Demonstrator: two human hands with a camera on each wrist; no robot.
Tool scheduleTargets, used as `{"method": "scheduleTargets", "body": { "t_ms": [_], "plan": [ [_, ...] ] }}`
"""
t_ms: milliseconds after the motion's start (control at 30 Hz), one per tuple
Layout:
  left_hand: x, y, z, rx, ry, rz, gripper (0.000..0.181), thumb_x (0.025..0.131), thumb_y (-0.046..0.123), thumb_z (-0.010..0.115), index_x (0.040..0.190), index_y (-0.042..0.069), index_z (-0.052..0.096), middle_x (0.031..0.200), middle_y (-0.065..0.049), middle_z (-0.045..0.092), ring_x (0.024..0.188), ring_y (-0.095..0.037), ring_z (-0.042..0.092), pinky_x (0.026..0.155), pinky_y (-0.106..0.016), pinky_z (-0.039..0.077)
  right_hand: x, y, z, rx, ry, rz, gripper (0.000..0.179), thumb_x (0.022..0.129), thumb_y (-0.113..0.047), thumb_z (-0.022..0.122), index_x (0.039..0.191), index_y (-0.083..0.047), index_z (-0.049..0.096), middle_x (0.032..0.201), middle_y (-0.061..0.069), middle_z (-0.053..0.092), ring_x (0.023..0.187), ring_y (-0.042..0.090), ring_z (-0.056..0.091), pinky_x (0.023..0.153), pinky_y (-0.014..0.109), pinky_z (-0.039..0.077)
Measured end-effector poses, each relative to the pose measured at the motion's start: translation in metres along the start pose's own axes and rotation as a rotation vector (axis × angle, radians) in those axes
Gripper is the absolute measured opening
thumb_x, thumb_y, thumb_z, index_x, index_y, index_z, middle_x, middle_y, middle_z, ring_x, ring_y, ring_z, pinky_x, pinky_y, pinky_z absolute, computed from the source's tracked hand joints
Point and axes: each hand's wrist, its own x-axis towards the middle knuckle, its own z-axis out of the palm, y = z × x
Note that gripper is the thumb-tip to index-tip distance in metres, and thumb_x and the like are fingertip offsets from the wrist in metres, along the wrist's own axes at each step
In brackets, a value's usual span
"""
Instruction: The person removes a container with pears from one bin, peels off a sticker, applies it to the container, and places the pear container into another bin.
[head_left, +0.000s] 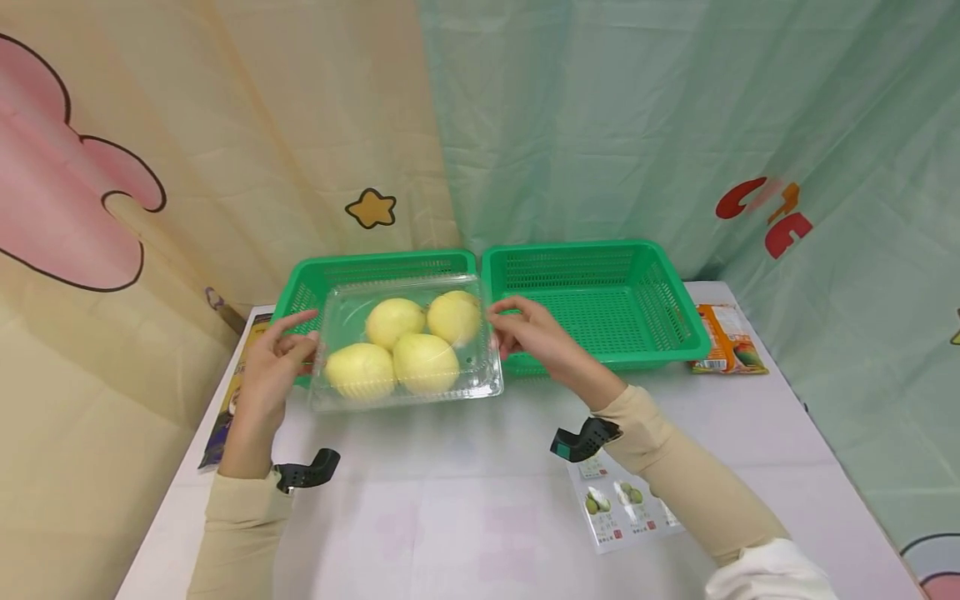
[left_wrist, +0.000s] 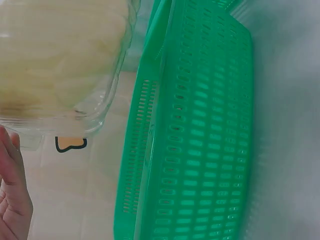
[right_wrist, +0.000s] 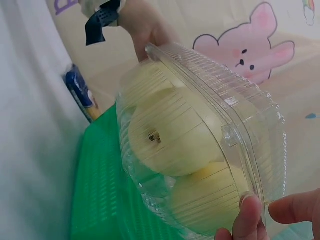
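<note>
A clear plastic clamshell box [head_left: 480,379] with several round pale yellow fruits [head_left: 426,364] in it is held up between the two hands, tilted, in front of the left green basket. My left hand [head_left: 273,367] grips the left end of the box, its index finger extended. At the opposite end, my right hand [head_left: 536,337] pinches the rim. The right wrist view shows its thumb and fingers [right_wrist: 248,217] on the rim, and a dark stem or blossom end on one fruit [right_wrist: 175,132]. In the left wrist view, one box corner hangs beside the basket.
Two green perforated baskets stand side by side at the back, the left basket [head_left: 300,279] partly behind the box, the right basket [head_left: 678,308] beside it. An orange snack packet [head_left: 723,342] lies far right, a purple-and-yellow packet [head_left: 225,417] at left. A label sheet [head_left: 622,508] lies under the right forearm.
</note>
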Motion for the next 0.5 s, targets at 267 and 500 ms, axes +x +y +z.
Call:
{"method": "scheduleTargets", "body": {
  "t_ms": [267,500],
  "plan": [
    [-0.018,-0.002,0.004,0.049,0.002,0.012,0.045,0.101,0.016,0.06,0.144,0.005,0.051,0.071,0.015,0.064,0.066,-0.002,0.059,0.061,-0.017,0.052,-0.026,0.01,-0.002,0.081,-0.024,0.058,0.028,0.104,-0.022,0.053,0.127,-0.007,0.051,0.069,-0.004,0.061,0.06,0.012,0.056,0.073,0.028,0.05],
    [-0.035,-0.008,0.01,-0.002,-0.057,0.003,0.046,0.101,0.017,0.061,0.145,0.01,0.05,0.073,0.015,0.065,0.068,-0.004,0.06,0.061,-0.018,0.054,-0.049,0.021,-0.008,0.098,-0.048,0.052,0.022,0.103,-0.022,0.054,0.121,-0.009,0.052,0.068,-0.004,0.055,0.061,0.012,0.055,0.074,0.026,0.051]
  ]
}}
